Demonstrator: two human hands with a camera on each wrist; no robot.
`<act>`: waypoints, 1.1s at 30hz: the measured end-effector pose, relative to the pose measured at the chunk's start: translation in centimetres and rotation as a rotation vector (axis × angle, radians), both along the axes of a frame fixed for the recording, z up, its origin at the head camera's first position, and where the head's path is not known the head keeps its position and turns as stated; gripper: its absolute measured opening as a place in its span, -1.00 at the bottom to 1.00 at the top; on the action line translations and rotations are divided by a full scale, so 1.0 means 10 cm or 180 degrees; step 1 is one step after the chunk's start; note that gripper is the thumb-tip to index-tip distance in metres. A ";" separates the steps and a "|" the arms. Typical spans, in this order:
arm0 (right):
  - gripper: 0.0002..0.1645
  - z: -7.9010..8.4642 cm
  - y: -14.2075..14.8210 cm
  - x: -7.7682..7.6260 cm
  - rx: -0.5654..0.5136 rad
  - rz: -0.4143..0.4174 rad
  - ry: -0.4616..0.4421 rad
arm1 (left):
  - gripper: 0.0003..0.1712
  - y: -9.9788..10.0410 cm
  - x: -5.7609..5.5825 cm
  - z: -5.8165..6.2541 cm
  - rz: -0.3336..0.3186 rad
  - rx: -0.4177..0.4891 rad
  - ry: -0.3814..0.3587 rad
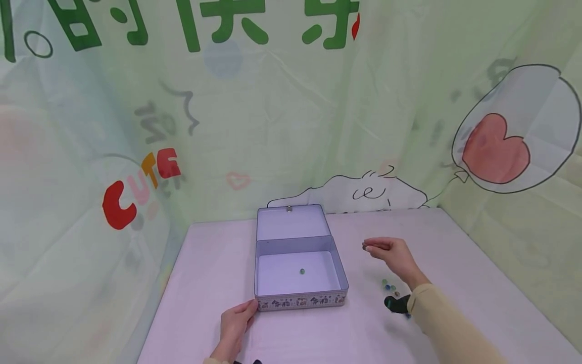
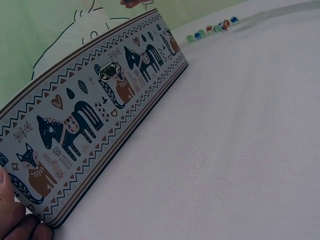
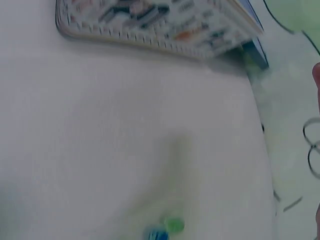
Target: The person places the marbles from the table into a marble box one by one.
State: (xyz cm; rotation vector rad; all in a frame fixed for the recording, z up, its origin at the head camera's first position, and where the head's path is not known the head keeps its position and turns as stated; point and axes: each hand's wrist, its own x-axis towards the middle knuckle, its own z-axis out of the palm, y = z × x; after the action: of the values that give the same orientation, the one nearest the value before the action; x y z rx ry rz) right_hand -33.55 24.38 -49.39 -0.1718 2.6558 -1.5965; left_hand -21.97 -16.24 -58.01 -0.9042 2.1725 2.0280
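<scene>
Right hand (image 1: 394, 255): pinching a small dark marble (image 1: 364, 247), hovering right of the open box (image 1: 301, 302). Box: lying with its long side running left-right, a green marble (image 1: 302, 271) resting inside. Left hand (image 1: 236, 323): gripping its near left corner.

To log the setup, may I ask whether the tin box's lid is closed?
No, the tin box has its lid open, with a green marble visible inside.

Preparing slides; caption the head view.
Left hand holds an opened patterned tin containing one green marble; right hand pinches another marble.
</scene>
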 end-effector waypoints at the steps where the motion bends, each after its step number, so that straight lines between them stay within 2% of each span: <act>1: -0.58 0.01 -0.08 -0.02 -0.0024 0.0051 -0.0016 | -0.64 0.00 0.00 0.00 -0.0002 -0.0005 0.0012; 7: -0.64 0.01 -0.56 -0.12 -0.0010 0.0340 -0.0101 | -0.61 -0.03 0.01 0.00 -0.0023 0.0010 0.0119; 15: -0.71 -0.03 -0.96 -0.18 0.0189 0.0600 -0.0144 | -0.64 0.00 -0.02 -0.01 0.0014 0.0020 0.0100; 22: -0.79 -0.04 -1.12 -0.16 0.0449 0.0714 -0.0106 | -0.57 -0.02 -0.01 0.01 -0.0040 0.0092 0.0201; 33: -0.78 0.02 -1.16 -0.09 0.0528 0.0684 -0.0092 | -0.61 0.00 0.00 0.03 0.0005 0.0090 0.0187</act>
State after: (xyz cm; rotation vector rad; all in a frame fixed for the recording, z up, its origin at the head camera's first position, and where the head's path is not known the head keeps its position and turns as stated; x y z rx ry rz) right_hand -34.49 12.82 -49.22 -0.4085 2.6271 -1.3004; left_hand -21.97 -16.24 -57.74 -0.8540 2.1666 2.1067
